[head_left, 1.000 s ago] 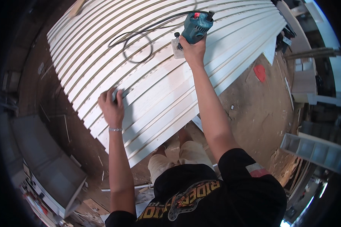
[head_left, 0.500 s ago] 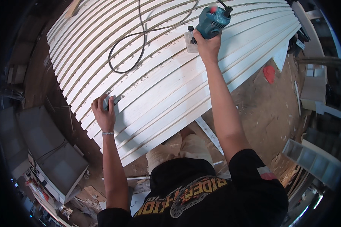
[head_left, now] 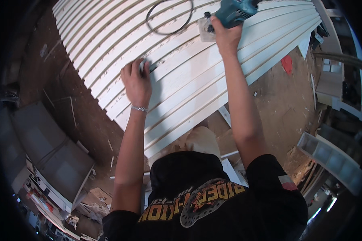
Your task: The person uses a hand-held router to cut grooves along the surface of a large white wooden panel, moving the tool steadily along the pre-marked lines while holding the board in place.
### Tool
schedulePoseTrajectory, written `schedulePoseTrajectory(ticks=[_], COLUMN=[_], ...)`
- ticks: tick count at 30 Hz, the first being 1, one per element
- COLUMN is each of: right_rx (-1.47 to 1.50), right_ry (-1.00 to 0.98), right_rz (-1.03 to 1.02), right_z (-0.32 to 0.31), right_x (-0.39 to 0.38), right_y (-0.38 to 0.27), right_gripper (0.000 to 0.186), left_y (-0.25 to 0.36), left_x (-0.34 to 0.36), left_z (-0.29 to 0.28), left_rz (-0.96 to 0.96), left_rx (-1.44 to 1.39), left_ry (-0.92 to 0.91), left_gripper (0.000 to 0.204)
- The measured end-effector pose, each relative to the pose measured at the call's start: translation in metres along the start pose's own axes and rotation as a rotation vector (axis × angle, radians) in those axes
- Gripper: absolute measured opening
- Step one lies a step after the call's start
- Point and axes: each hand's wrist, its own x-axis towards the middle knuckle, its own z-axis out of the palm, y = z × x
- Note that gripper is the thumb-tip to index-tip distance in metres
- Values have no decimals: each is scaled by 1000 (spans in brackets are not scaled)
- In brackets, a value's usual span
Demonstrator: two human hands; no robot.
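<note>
Black cable (head_left: 169,33) lies in a loop across the white grooved boards (head_left: 185,94) ahead of our hands, to the left of the tool, and we find dark shavings scattered along the slats. Beyond the boards' right edge we see a red scrap (head_left: 286,64) on the brown floor (head_left: 269,96); farther right is a divided pale rack (head_left: 330,156), and at lower left a grey-topped cabinet (head_left: 54,154).

Near the top edge of our view, over the boards, is the teal power tool (head_left: 234,13), its upper end partly cut off. It has a rounded, vented body, a small black knob and a clear base; we cannot tell whether that base touches the wood. Our hands are well apart: the right hand (head_left: 228,38) is wrapped around the tool, while the left hand (head_left: 136,82) has thumb and fingers curled about a small grey item (head_left: 142,65), mostly hidden.
</note>
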Motion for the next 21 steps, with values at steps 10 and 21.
schedulePoseTrajectory(ticks=[10, 21], right_rx=[89, 63], right_ry=[45, 15], right_rz=[56, -29], right_z=[48, 56], right_x=[-56, -56], right_y=[-33, -22], right_gripper=[45, 51], left_y=[-14, -13], left_x=[-4, -4], left_z=[4, 1], left_rz=[58, 24], left_rx=[-72, -40], left_ry=[53, -5], left_gripper=[20, 21])
